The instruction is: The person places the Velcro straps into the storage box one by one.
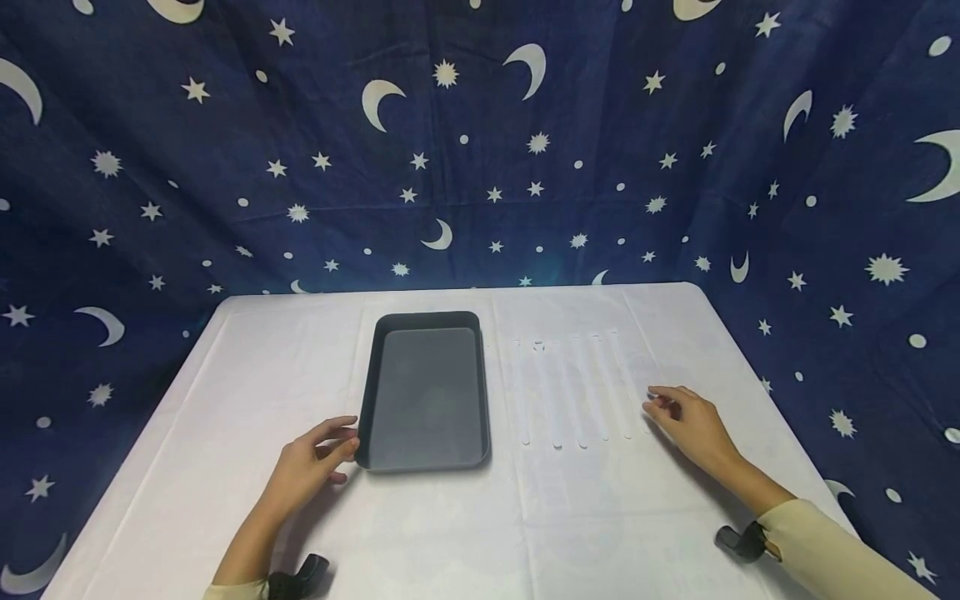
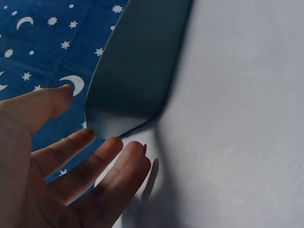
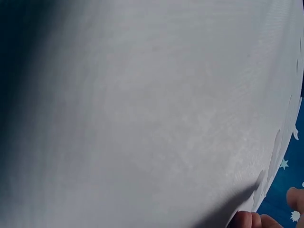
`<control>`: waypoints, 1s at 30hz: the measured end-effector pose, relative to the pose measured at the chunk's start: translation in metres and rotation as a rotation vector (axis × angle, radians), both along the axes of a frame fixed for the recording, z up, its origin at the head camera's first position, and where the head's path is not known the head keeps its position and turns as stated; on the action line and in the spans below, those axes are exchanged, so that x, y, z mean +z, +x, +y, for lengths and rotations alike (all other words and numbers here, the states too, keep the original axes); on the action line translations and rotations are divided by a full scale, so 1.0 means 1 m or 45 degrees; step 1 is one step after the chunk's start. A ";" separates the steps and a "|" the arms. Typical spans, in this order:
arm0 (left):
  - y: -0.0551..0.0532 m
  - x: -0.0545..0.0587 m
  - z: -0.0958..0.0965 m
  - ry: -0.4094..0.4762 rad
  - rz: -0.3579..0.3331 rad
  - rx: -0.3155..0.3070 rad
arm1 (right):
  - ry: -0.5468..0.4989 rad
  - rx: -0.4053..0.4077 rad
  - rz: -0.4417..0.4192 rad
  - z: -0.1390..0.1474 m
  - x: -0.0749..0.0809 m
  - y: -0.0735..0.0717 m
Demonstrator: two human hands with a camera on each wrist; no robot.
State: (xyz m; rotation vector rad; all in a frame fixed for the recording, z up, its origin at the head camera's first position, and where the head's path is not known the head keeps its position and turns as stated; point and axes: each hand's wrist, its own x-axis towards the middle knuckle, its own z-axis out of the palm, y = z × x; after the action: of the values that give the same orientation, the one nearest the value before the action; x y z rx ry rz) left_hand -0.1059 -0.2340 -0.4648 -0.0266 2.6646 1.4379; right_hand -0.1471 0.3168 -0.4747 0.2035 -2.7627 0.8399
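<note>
A dark grey rectangular baking tray (image 1: 433,400) lies on the white-covered table, left of several slim whitish sticks (image 1: 577,392) set out in a row. The sticks barely show against the cloth, and their exact kind cannot be told. At the tray's near left corner is my left hand (image 1: 311,462); its thumb and fingers are spread apart beside the tray wall (image 2: 137,61), and whether they touch it is unclear. Just right of the row, my right hand (image 1: 693,425) hovers with fingers loosely bent. In the right wrist view only its fingertips (image 3: 251,220) and thumb show, apart.
The white cloth (image 1: 420,533) covers the whole tabletop. Behind the far edge and along the sides hangs a dark blue curtain (image 1: 480,183) with moons and stars. A black wrist device (image 1: 742,542) sits on each forearm.
</note>
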 end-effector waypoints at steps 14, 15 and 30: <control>0.009 -0.004 0.004 0.035 -0.056 0.072 | -0.021 -0.078 -0.118 -0.014 -0.004 -0.002; 0.010 -0.005 0.005 0.043 -0.064 0.081 | -0.024 -0.082 -0.131 -0.014 -0.003 -0.002; 0.014 -0.015 0.009 0.160 -0.075 0.166 | 0.006 -0.109 -0.282 -0.021 0.012 -0.007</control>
State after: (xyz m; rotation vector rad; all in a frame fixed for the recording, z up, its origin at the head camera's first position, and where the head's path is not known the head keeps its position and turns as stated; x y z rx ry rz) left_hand -0.0920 -0.2253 -0.4794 -0.2328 2.5624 1.6139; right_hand -0.1545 0.2957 -0.4623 -0.0082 -2.9529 0.8824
